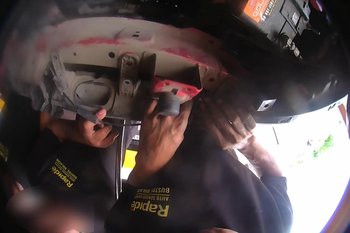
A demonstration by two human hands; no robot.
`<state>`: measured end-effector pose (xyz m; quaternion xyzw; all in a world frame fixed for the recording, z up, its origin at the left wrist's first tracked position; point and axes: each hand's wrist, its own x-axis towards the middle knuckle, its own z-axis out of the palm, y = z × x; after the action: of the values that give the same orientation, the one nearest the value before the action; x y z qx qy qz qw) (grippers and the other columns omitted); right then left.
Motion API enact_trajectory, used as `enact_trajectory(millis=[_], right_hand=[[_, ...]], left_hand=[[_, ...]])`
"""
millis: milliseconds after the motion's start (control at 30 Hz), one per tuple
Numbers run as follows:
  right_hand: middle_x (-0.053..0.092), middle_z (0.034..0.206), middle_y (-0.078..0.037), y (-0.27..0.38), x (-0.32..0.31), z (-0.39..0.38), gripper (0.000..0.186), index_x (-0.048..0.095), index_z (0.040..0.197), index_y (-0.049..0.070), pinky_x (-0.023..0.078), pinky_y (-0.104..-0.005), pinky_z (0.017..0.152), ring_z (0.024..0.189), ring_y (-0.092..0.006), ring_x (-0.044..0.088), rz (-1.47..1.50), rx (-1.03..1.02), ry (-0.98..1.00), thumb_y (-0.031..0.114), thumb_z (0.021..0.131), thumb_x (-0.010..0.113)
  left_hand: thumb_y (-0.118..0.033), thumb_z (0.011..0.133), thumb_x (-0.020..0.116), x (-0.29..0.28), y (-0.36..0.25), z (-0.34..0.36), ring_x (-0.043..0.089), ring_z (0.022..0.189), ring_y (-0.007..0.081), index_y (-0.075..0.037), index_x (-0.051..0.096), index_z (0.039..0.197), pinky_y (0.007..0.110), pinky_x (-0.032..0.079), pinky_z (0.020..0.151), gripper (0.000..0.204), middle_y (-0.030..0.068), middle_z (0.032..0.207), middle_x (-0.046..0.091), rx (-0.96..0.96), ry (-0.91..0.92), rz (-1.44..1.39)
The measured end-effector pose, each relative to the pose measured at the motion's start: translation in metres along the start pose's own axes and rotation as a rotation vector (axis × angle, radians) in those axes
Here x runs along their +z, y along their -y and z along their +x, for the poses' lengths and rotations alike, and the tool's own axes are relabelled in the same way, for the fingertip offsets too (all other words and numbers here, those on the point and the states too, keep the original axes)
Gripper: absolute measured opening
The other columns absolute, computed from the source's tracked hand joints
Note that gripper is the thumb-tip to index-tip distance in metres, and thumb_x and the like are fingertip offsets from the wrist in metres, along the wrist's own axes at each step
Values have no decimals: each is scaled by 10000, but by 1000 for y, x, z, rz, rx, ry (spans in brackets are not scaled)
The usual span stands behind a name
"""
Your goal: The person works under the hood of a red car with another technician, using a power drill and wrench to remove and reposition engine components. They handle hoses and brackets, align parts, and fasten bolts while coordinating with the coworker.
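Observation:
My left hand point(159, 134) reaches up and grips a grey round tool handle point(169, 103), which is pressed against a red bracket point(175, 87) under a faded white and red car body panel point(105, 39). To its right, my right hand point(226, 125) curls up against the dark underside; what it holds is hidden. A grey metal bracket with holes point(127, 73) hangs from the panel just left of the handle. Another person's hand point(87, 132) at the left pinches the lower edge of a grey plastic housing with an oval opening point(93, 93).
A black car battery with an orange label point(278, 15) sits at the top right in a dark engine bay. The other person's dark uniform sleeve point(62, 171) fills the lower left. Bright daylight and greenery point(324, 143) show at the right.

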<state>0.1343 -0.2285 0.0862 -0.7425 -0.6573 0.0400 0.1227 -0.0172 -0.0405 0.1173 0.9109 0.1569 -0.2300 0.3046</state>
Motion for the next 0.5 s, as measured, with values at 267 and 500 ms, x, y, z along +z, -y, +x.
enact_trajectory(millis=[267, 500], right_hand=[[842, 1068, 72, 0, 6, 8, 168, 880, 995, 253, 440, -333, 1050, 1074, -101, 774, 74, 1, -41, 183, 850, 833], [837, 1165, 9, 0, -22, 38, 222, 876, 1077, 210, 479, -359, 1032, 1095, -136, 760, 166, 69, 26, 186, 858, 851]], left_hand=[[-110, 850, 771, -5, 8, 2, 697, 1209, 353, -59, 680, 1494, 526, 455, 1196, 653, 195, 1297, 722, -25, 99, -83], [-312, 1013, 756, -4, 3, 2, 695, 1218, 303, -70, 671, 1496, 513, 445, 1195, 547, 140, 1253, 762, -121, 104, -159]])
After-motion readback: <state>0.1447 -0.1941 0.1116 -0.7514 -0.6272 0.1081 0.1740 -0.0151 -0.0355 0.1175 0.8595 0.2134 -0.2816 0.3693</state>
